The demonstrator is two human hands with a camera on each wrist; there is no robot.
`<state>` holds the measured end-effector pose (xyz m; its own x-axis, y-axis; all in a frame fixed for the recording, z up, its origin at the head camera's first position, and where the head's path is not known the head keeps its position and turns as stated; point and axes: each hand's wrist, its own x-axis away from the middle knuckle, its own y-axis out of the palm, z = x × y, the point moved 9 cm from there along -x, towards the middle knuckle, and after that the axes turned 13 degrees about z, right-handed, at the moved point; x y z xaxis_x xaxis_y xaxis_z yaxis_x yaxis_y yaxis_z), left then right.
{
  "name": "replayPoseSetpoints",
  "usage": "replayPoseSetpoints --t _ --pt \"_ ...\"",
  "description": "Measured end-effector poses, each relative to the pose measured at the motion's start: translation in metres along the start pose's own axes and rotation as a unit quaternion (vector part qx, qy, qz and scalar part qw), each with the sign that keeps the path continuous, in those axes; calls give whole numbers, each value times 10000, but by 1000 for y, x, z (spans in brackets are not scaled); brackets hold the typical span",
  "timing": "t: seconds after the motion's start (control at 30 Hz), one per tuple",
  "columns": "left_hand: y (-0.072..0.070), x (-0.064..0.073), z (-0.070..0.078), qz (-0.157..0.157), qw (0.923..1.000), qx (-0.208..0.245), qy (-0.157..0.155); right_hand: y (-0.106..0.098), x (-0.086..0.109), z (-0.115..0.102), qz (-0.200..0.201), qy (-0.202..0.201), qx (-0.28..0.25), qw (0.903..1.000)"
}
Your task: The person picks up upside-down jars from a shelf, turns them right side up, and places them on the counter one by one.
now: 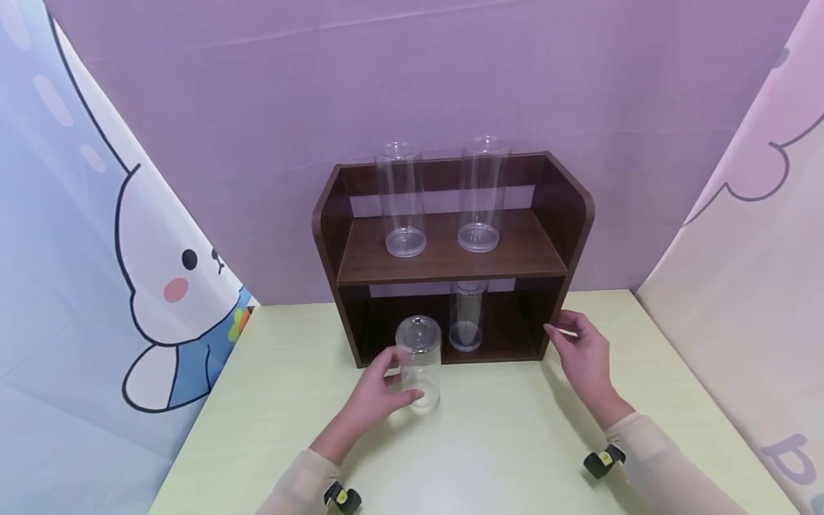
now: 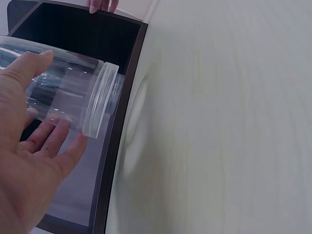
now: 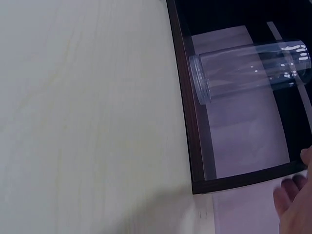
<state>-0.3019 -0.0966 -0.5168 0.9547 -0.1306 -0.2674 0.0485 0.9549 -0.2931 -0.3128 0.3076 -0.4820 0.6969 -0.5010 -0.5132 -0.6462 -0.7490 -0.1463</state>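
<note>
A clear plastic jar (image 1: 421, 357) stands upright in front of the shelf's lower opening, its ribbed rim at the bottom in the left wrist view. My left hand (image 1: 381, 397) holds this jar from the left, thumb in front and fingers round the far side. The dark brown two-tier shelf (image 1: 450, 266) stands on the table. My right hand (image 1: 584, 357) grips its right side panel at the front edge, thumb against the edge and fingers outside. Another clear jar (image 3: 248, 70) stands inside the lower tier, right of the held one.
Two taller-looking clear jars, a left one (image 1: 402, 200) and a right one (image 1: 483, 197), stand on the upper tier. The pale table (image 1: 476, 450) extends in front. A purple cloth (image 1: 257, 143) hangs behind, with printed cloths at both sides.
</note>
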Motion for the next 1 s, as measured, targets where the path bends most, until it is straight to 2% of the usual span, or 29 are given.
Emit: replayPoseSetpoints --t 0.2,0.33,0.43,0.53,0.67,0.73,0.8,1.0 --pt "1 1 -1 -67 10000 -15 -5 -14 8 -13 330 -244 64 9991" --pt "3 1 1 -135 9999 -58 50 -17 12 -36 310 -707 -308 9965" --pt "5 2 3 -217 9996 -119 112 -8 18 -61 -146 -1297 -645 9893" --pt "7 3 7 -313 9992 -175 195 8 26 -85 -933 -1698 -713 9785" --pt "10 4 11 -433 9984 -236 269 35 38 -105 -2066 -1666 -559 9625" --pt "12 4 13 -512 9979 -253 302 46 44 -111 -2446 -1613 -487 9549" --pt "15 5 15 -594 9973 -275 343 54 48 -117 -2679 -1616 -506 9484" --pt "18 6 17 -736 9953 -416 465 67 55 -136 -3020 -1722 -767 9345"
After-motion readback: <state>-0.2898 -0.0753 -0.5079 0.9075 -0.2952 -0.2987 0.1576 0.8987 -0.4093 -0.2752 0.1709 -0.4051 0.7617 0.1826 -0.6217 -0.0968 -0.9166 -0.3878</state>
